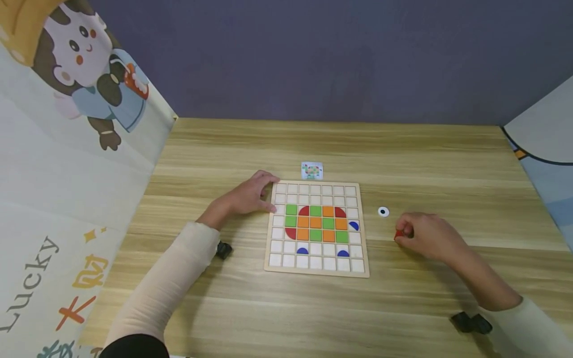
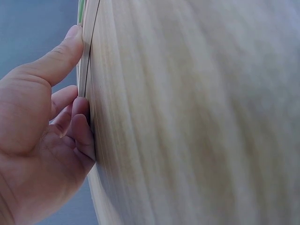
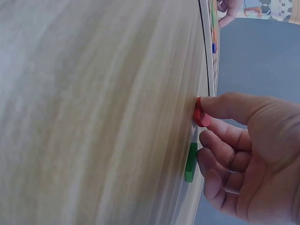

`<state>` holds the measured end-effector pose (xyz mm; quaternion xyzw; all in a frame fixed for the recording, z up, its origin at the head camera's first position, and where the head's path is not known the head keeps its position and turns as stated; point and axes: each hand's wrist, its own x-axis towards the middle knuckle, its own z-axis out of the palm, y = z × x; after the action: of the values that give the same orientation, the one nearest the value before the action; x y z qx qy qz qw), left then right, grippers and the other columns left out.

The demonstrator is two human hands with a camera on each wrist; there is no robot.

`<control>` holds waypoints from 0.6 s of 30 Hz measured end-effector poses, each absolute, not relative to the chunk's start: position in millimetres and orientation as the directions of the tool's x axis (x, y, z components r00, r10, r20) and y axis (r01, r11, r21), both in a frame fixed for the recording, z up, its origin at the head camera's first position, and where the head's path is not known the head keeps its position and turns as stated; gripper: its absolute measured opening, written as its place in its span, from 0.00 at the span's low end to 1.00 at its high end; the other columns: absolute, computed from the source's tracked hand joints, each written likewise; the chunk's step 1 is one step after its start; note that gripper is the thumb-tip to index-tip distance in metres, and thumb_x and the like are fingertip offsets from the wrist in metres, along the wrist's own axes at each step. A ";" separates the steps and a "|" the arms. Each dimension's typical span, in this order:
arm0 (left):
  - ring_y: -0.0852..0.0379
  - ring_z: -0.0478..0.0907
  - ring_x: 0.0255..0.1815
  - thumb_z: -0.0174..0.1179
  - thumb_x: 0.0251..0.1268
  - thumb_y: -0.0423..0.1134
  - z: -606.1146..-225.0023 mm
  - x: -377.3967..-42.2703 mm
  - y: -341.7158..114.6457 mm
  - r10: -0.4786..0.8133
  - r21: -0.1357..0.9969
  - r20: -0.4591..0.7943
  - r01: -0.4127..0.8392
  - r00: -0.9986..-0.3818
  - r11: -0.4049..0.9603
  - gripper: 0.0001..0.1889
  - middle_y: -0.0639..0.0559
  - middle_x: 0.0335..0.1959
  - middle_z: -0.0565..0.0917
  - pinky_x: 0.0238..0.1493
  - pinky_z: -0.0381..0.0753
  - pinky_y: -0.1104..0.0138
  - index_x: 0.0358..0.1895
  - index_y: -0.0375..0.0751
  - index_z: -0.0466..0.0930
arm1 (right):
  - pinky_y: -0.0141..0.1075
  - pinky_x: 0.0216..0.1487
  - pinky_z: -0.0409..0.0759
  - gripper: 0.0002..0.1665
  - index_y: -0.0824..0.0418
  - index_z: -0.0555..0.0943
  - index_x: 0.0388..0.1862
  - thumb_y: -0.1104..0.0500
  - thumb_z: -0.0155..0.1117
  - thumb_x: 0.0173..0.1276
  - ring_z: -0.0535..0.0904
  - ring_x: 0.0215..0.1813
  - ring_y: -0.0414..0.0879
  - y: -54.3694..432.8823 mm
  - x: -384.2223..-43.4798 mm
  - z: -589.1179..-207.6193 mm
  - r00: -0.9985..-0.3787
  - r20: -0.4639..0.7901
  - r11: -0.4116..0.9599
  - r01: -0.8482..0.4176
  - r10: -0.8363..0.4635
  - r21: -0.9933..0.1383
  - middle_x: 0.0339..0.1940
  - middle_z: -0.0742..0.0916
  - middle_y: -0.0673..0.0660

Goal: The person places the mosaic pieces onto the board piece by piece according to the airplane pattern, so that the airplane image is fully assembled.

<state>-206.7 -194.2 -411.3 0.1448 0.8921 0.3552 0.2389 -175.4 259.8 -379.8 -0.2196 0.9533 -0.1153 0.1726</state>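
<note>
A square wooden grid board (image 1: 328, 261) lies on the table. Green and orange squares fill its middle, with red quarter-round pieces at three corners of that block and blue half-round pieces (image 1: 302, 251) around it. My left hand (image 1: 252, 193) rests at the board's left edge, thumb touching the rim (image 2: 87, 61) and fingers spread toward the upper corner. To the right of the board, my right hand (image 1: 431, 236) pinches a small red piece (image 3: 198, 115) between thumb and forefinger. Below those fingertips in the right wrist view is a green block (image 3: 191, 162); the hand hides it from the head view.
A small printed card (image 1: 312, 170) lies just beyond the board. Between board and right hand sits a white round piece (image 1: 383, 212) with a dark centre. Behind the wooden table (image 1: 286, 144) rises a dark wall, and a printed panel (image 1: 45, 174) stands on the left.
</note>
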 end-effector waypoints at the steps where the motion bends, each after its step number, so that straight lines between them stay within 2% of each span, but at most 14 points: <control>1: 0.47 0.74 0.63 0.74 0.60 0.47 -411.4 -206.8 -194.1 0.428 0.704 -0.324 0.088 -0.844 0.705 0.45 0.47 0.75 0.61 0.68 0.76 0.54 0.78 0.45 0.61 | 0.38 0.33 0.74 0.09 0.54 0.82 0.31 0.57 0.77 0.59 0.76 0.32 0.41 259.5 -175.3 -379.8 -0.842 -0.277 0.874 -0.381 -0.463 -0.303 0.29 0.84 0.48; 4: 0.47 0.74 0.63 0.74 0.60 0.46 -411.8 -207.0 -194.0 0.429 0.704 -0.327 0.086 -0.842 0.705 0.44 0.47 0.75 0.61 0.68 0.76 0.54 0.78 0.45 0.60 | 0.39 0.33 0.76 0.10 0.54 0.81 0.32 0.57 0.76 0.59 0.78 0.32 0.40 259.2 -175.2 -380.3 -0.838 -0.267 0.864 -0.391 -0.477 -0.317 0.29 0.85 0.48; 8: 0.46 0.74 0.62 0.74 0.60 0.47 -411.8 -207.2 -194.0 0.426 0.703 -0.332 0.081 -0.842 0.707 0.44 0.47 0.75 0.61 0.68 0.76 0.54 0.78 0.45 0.61 | 0.36 0.31 0.73 0.09 0.54 0.81 0.33 0.57 0.75 0.61 0.75 0.29 0.39 257.9 -175.1 -381.4 -0.841 -0.258 0.863 -0.390 -0.475 -0.321 0.27 0.84 0.46; 12: 0.46 0.74 0.62 0.74 0.61 0.47 -412.2 -207.7 -194.0 0.427 0.700 -0.331 0.084 -0.841 0.709 0.44 0.46 0.76 0.60 0.68 0.76 0.54 0.78 0.45 0.60 | 0.34 0.29 0.70 0.08 0.55 0.82 0.34 0.57 0.75 0.64 0.72 0.27 0.39 256.1 -175.0 -382.7 -0.852 -0.254 0.869 -0.369 -0.458 -0.329 0.26 0.83 0.45; 18: 0.46 0.74 0.61 0.74 0.60 0.46 -412.0 -208.4 -193.8 0.428 0.699 -0.326 0.090 -0.843 0.710 0.44 0.46 0.75 0.61 0.67 0.76 0.54 0.78 0.44 0.61 | 0.32 0.29 0.69 0.10 0.55 0.82 0.35 0.54 0.75 0.64 0.72 0.26 0.40 252.5 -176.0 -381.4 -0.875 -0.229 0.874 -0.333 -0.426 -0.354 0.25 0.84 0.46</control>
<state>-208.4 -193.8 -412.0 0.1449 0.8930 0.3523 0.2397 -176.0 252.5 -381.4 -0.1984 0.9561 -0.1535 0.1518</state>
